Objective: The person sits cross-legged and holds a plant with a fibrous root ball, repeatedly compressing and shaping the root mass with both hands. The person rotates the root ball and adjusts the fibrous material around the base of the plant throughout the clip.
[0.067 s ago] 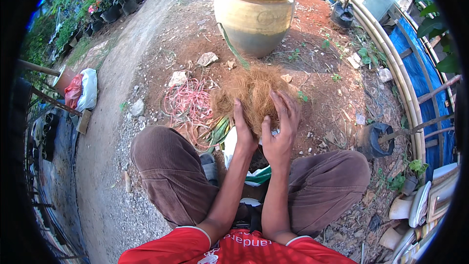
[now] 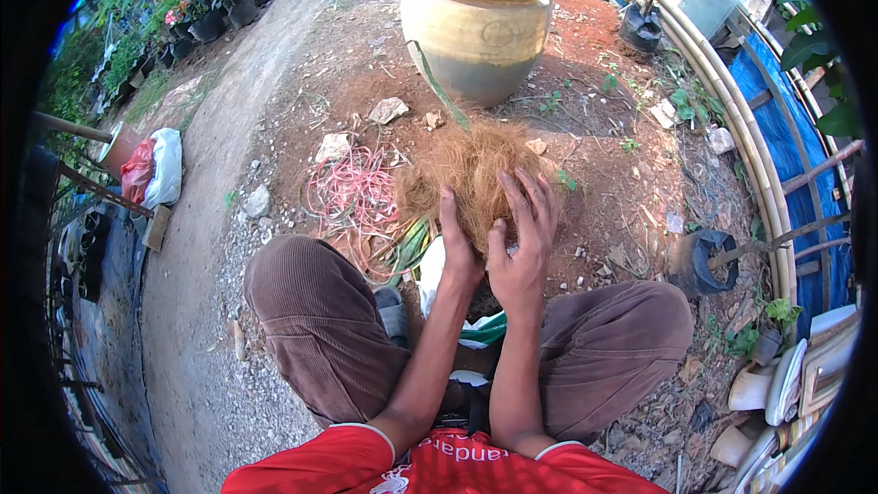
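Observation:
A loose brown clump of coconut fibre (image 2: 471, 165) sits in front of my knees, cupped between both hands. My left hand (image 2: 459, 245) presses on its near left side, thumb and fingers partly hidden by the fibre. Against the right side lies my right hand (image 2: 528, 247), its fingers curved over the strands. A long green leaf (image 2: 439, 91) sticks up beyond the clump. Below my hands is a white and green sack (image 2: 483, 331) with dark soil showing in it. Striped green leaves (image 2: 409, 249) rest beside the sack on the left.
A large glazed pot (image 2: 476, 46) stands on the soil ahead. Tangled pink string (image 2: 352, 197) lies to the left, near several stones. On the right are a black plant bag (image 2: 702, 263) and a bamboo rail (image 2: 745, 114). Potted plants (image 2: 208, 26) line the path at far left.
The fingers of my right hand have shifted slightly over the fibre, and the upright leaf has tilted a little. Otherwise the scene looks the same.

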`<state>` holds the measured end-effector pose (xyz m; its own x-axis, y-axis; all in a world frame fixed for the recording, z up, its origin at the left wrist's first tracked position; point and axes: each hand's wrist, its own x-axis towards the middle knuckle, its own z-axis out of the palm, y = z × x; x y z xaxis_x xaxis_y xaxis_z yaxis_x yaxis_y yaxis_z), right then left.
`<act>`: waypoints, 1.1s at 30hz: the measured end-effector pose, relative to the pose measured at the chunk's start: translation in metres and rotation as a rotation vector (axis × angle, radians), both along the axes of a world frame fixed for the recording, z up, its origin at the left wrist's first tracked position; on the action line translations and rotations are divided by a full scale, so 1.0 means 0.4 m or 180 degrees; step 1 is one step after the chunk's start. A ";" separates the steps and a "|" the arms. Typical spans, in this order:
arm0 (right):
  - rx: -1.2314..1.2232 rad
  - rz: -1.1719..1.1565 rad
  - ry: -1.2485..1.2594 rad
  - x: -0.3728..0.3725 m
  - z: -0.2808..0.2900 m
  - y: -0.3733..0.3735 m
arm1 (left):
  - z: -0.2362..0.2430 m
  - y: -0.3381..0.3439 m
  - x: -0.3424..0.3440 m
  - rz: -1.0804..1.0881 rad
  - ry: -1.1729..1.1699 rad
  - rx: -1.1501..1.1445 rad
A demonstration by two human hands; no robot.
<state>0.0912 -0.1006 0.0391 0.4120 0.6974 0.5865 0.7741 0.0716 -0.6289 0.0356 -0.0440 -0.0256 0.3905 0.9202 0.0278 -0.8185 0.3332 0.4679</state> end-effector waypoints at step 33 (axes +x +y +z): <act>0.0700 -0.0183 0.1059 0.020 -0.008 -0.018 | -0.018 0.016 -0.014 -0.0291 0.0103 -0.0062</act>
